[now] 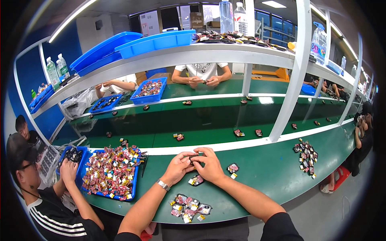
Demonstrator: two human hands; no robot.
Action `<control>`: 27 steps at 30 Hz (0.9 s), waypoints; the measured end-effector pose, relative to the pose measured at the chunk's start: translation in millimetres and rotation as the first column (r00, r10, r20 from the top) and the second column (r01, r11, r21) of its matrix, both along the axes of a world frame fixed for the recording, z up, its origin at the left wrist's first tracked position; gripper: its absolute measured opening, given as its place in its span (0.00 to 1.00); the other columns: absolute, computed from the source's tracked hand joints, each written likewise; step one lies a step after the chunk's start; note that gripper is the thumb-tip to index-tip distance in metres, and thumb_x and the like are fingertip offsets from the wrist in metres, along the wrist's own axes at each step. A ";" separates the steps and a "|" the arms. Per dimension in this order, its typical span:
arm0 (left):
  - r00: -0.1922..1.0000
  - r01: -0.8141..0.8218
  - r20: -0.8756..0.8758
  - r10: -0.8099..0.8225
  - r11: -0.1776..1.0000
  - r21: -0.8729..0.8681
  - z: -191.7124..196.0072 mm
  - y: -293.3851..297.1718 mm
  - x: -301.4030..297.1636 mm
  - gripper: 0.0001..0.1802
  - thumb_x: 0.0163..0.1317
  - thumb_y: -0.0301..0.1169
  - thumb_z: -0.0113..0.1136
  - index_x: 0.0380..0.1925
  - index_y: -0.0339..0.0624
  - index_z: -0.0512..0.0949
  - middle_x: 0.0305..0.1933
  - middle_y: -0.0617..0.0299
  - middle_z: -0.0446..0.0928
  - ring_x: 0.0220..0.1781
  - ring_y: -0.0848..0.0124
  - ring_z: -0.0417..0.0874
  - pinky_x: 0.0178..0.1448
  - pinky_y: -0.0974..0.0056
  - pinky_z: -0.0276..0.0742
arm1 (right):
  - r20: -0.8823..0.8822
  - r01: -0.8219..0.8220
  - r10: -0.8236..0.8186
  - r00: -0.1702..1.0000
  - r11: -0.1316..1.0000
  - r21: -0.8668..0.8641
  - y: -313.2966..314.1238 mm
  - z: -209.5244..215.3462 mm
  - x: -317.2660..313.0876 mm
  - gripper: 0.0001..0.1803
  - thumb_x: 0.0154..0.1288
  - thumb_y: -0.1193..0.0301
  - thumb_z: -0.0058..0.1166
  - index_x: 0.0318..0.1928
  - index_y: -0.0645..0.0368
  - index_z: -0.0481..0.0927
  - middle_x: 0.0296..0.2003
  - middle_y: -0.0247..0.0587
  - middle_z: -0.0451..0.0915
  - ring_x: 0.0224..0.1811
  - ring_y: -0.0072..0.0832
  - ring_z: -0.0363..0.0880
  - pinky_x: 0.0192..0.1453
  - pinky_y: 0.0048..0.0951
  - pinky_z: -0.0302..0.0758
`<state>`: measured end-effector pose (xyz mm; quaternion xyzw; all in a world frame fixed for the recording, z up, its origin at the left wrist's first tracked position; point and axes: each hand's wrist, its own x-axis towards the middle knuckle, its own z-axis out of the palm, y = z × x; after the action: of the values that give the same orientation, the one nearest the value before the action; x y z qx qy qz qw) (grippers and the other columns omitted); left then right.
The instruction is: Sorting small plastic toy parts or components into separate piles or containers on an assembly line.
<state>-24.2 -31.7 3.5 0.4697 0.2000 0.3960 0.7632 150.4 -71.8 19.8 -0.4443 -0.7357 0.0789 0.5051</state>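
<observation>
My left hand (177, 165), with a metal band at its wrist, and my right hand (210, 166) meet over the green bench (257, 180). Between their fingertips is a small black casing (194, 157), mostly hidden by the fingers. Just below my hands lies an assembly (196, 180) with a black shell and reddish circuit parts. Another such assembly (233, 168) rests right of my right hand, a small yellow-and-white battery beside it. Nearer the bench edge sits a cluster of similar assemblies (189, 207).
A blue tray (132, 192) heaped with reddish circuit parts stands left of my arms; dark tweezers (144, 164) lie beside it. A co-worker's hands (69, 170) work over another blue tray. More assemblies (307, 156) lie to the right. A white post (291, 80) and shelf rise beyond the conveyor (209, 120).
</observation>
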 end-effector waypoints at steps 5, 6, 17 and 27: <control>1.000 -0.028 -0.012 0.029 0.999 0.032 -1.4 -1.5 4.9 0.15 0.71 0.23 0.47 0.56 0.37 0.67 0.59 0.53 0.73 0.59 0.68 0.78 0.61 0.63 0.78 | 0.018 -0.018 0.017 1.000 0.999 0.048 0.5 1.8 -2.0 0.09 0.51 0.78 0.61 0.36 0.58 0.85 0.53 0.42 0.77 0.59 0.42 0.71 0.59 0.38 0.72; 0.999 -0.045 -0.010 0.045 0.998 0.052 -0.3 -2.8 7.3 0.14 0.71 0.23 0.46 0.56 0.36 0.67 0.61 0.53 0.72 0.60 0.67 0.77 0.62 0.62 0.78 | 0.018 -0.016 0.015 1.000 0.999 0.046 1.0 2.9 -1.5 0.09 0.51 0.78 0.61 0.36 0.58 0.85 0.53 0.42 0.77 0.59 0.42 0.71 0.59 0.38 0.72; 0.998 -0.035 0.047 0.033 0.999 0.034 0.8 -3.1 5.2 0.15 0.71 0.24 0.49 0.56 0.36 0.67 0.62 0.52 0.72 0.59 0.66 0.77 0.64 0.58 0.77 | 0.017 -0.029 0.028 0.999 0.998 0.048 -1.0 4.2 3.9 0.08 0.51 0.76 0.62 0.34 0.57 0.85 0.54 0.42 0.77 0.61 0.42 0.70 0.64 0.39 0.69; 0.997 -0.062 0.048 0.061 0.998 0.014 -2.9 -1.3 4.8 0.15 0.71 0.23 0.48 0.56 0.36 0.67 0.57 0.54 0.74 0.56 0.68 0.79 0.62 0.60 0.78 | -0.030 -0.012 0.013 0.999 1.000 0.011 1.8 -1.2 -2.0 0.08 0.52 0.77 0.61 0.35 0.57 0.86 0.52 0.41 0.77 0.58 0.41 0.72 0.61 0.37 0.71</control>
<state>-19.4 -33.0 0.6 0.4596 0.1931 0.4320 0.7516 148.4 -70.0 18.5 -0.4358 -0.7313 0.0847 0.5178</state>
